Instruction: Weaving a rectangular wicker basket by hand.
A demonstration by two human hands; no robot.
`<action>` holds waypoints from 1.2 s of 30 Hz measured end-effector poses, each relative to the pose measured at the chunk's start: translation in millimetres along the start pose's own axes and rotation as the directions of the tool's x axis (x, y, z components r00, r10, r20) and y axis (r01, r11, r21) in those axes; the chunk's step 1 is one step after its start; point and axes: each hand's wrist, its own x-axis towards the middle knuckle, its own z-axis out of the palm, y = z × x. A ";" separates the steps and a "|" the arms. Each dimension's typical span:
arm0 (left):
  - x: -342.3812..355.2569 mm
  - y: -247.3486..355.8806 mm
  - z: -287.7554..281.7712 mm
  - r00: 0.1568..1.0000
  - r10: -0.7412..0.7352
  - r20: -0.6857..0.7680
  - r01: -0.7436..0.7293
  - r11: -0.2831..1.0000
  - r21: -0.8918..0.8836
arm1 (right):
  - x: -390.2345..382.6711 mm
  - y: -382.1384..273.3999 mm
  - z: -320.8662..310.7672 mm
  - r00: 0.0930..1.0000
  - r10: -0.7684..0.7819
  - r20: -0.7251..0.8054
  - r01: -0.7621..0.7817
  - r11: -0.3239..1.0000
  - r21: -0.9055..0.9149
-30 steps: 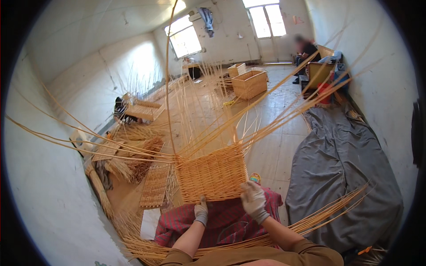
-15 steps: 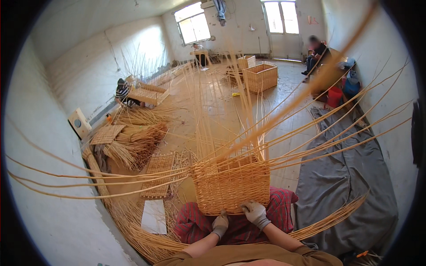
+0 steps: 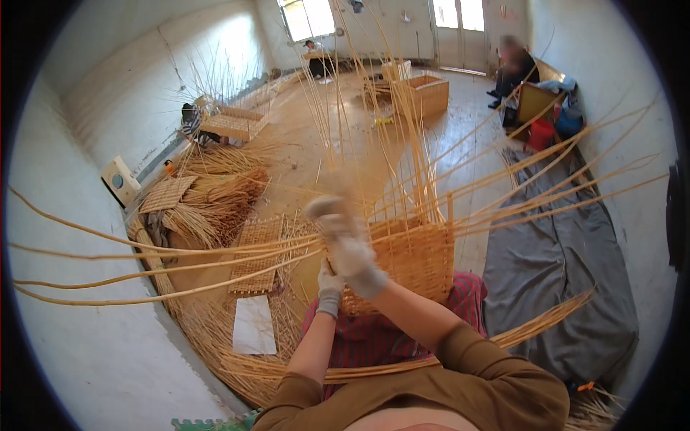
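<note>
R hand (image 3: 346, 244), blurred, grip can't tell, swings up from bottom edge to basket's (image 3: 413, 262) L corner, L hand (image 3: 329, 286) now part-closed round that side, basket on checked lap cloth (image 3: 392, 348), so work's prob. shifting cornerward.

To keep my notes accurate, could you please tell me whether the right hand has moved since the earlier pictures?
Yes, the right hand has moved left and forward, farther from the grey cloth.

straw-yellow wicker basket (image 3: 417, 266), tightly woven wall, long canes (image 3: 100, 304) splaying left, right and upward, at person's lap (image 3: 388, 337).
</note>
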 end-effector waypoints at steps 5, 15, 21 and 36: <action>-16.2 -9.3 2.4 0.999 0.020 0.030 -0.020 0.999 0.029 | -40.5 49.9 138.1 0.925 -0.199 0.323 0.260 0.953 -0.157; -29.3 -48.1 19.8 0.987 0.132 -0.089 -0.158 0.869 -0.469 | -123.8 45.8 94.4 0.788 -0.226 0.572 0.382 0.909 -0.167; -41.0 -62.1 11.2 0.990 0.136 -0.026 -0.133 0.880 -0.456 | -171.1 33.3 7.0 0.925 -0.050 0.376 0.217 0.883 -0.416; -18.7 -8.8 -72.3 0.942 0.245 0.228 -0.297 0.926 0.233 | -96.6 129.3 -86.2 0.874 0.246 -0.419 -0.133 0.950 0.281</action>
